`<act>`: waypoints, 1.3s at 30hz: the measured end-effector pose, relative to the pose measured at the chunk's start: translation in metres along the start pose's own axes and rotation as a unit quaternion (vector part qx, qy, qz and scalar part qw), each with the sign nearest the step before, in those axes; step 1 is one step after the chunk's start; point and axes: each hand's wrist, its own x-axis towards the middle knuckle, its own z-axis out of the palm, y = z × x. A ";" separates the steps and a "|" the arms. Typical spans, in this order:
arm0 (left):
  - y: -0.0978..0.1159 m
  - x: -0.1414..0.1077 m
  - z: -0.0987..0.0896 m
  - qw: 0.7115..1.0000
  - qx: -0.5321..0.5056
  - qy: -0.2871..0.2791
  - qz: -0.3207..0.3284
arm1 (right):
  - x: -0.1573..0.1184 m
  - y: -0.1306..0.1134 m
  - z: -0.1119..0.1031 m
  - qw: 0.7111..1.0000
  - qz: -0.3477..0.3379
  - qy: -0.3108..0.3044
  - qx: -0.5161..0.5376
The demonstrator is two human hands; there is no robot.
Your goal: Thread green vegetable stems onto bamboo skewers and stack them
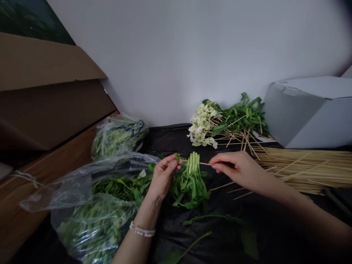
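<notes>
My right hand (233, 167) pinches the near end of a thin bamboo skewer (205, 164). The skewer runs left across a row of pale green cut stems (194, 163), whose leaves (192, 189) hang down below. At the skewer's other end, my left hand (166, 168) is closed with thumb and fingertips on a small green stem (176, 157). Whether the skewer's tip pierces that stem, I cannot tell. Loose leafy greens (121, 187) lie by my left wrist, partly inside a clear plastic bag (90, 220).
Bamboo skewers (302, 168) lie heaped at right, before a white box (310, 110). Skewered greens (242, 117) and whitish flowers (202, 124) are piled at the wall. Another bagged bunch (118, 135) and a cardboard box (49, 102) stand left. Stray stems (196, 242) lie on black plastic (220, 242).
</notes>
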 end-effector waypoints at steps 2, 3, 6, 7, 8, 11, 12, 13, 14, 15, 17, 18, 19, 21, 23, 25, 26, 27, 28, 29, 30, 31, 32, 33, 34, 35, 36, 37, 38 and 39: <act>0.001 -0.002 0.002 1.000 0.002 -0.009 -0.005 | 0.000 -0.001 0.002 1.000 -0.001 0.000 0.002; 0.001 -0.003 0.003 1.000 0.002 -0.014 -0.008 | 0.000 -0.001 0.003 1.000 0.000 0.000 0.003; 0.001 -0.004 0.004 0.999 -0.002 -0.029 -0.018 | 0.000 0.000 0.005 1.000 0.004 0.002 0.004; 0.001 -0.004 0.004 0.999 -0.003 -0.032 -0.019 | 0.000 0.001 0.005 1.000 0.003 0.004 0.003; 0.001 -0.004 0.004 0.999 -0.005 -0.034 -0.020 | 0.000 0.001 0.006 1.000 0.002 0.007 0.003; -0.001 -0.004 0.003 0.999 -0.011 -0.035 -0.014 | 0.000 0.003 0.007 1.000 0.002 0.013 0.003; -0.001 -0.004 0.003 0.999 -0.012 -0.036 -0.013 | 0.000 0.003 0.007 1.000 0.003 0.014 0.004; -0.001 -0.004 0.003 0.999 -0.013 -0.036 -0.013 | 0.000 0.003 0.007 1.000 0.005 0.013 0.004; -0.002 -0.004 0.003 0.999 -0.013 -0.034 -0.014 | 0.000 0.003 0.008 1.000 0.006 0.012 0.004; -0.002 -0.004 0.003 0.999 -0.013 -0.033 -0.015 | 0.001 0.003 0.008 1.000 0.007 0.011 0.004; -0.002 -0.004 0.003 0.999 -0.013 -0.031 -0.020 | 0.001 0.002 0.008 1.000 0.008 0.011 0.006; -0.002 -0.004 0.003 0.999 -0.013 -0.031 -0.022 | 0.001 0.002 0.009 1.000 0.008 0.012 0.006; -0.002 -0.005 0.003 0.999 -0.014 -0.030 -0.025 | 0.001 0.002 0.009 1.000 0.008 0.013 0.006; -0.001 -0.005 0.003 0.999 -0.017 -0.028 -0.030 | 0.001 0.002 0.009 1.000 0.008 0.014 0.004; 0.000 -0.006 0.003 0.999 -0.022 -0.025 -0.032 | 0.001 0.002 0.008 1.000 0.008 0.015 0.000; 0.000 -0.006 0.003 0.999 -0.025 -0.024 -0.033 | 0.001 0.003 0.008 1.000 0.008 0.014 -0.002; 0.000 -0.006 0.003 0.999 -0.026 -0.024 -0.034 | 0.001 0.003 0.008 1.000 0.008 0.014 -0.003; 0.000 -0.006 0.003 0.999 -0.027 -0.024 -0.035 | 0.001 0.004 0.008 1.000 0.008 0.013 -0.003; 0.000 -0.006 0.003 0.999 -0.028 -0.023 -0.037 | 0.001 0.004 0.008 1.000 0.009 0.013 -0.002; 0.000 -0.006 0.004 0.999 -0.028 -0.022 -0.039 | 0.001 0.004 0.008 1.000 0.010 0.013 -0.002; 0.001 -0.006 0.004 0.999 -0.028 -0.020 -0.041 | 0.001 0.004 0.008 1.000 0.011 0.013 -0.002; 0.001 -0.006 0.004 0.999 -0.028 -0.018 -0.042 | 0.001 0.004 0.008 1.000 0.011 0.013 -0.002; 0.001 -0.006 0.005 0.999 -0.028 -0.017 -0.042 | 0.001 0.004 0.008 1.000 0.011 0.012 -0.001; 0.001 -0.006 0.005 0.999 -0.027 -0.015 -0.041 | 0.001 0.004 0.009 1.000 0.011 0.013 0.000; 0.000 -0.005 0.005 0.999 -0.026 -0.013 -0.038 | 0.001 0.004 0.009 1.000 0.011 0.013 0.001; -0.001 -0.005 0.004 0.999 -0.023 -0.011 -0.034 | 0.001 0.004 0.009 1.000 0.011 0.012 0.002; -0.002 -0.005 0.004 0.999 -0.017 -0.008 -0.030 | 0.001 0.004 0.009 1.000 0.011 0.010 0.002; -0.003 -0.005 0.003 1.000 -0.010 -0.006 -0.027 | 0.001 0.004 0.010 1.000 0.012 0.008 0.002; -0.004 -0.005 0.003 1.000 -0.002 -0.003 -0.025 | 0.001 0.004 0.010 1.000 0.011 0.006 0.002; -0.005 -0.004 0.002 1.000 0.005 -0.001 -0.025 | 0.001 0.004 0.010 1.000 0.010 0.004 0.002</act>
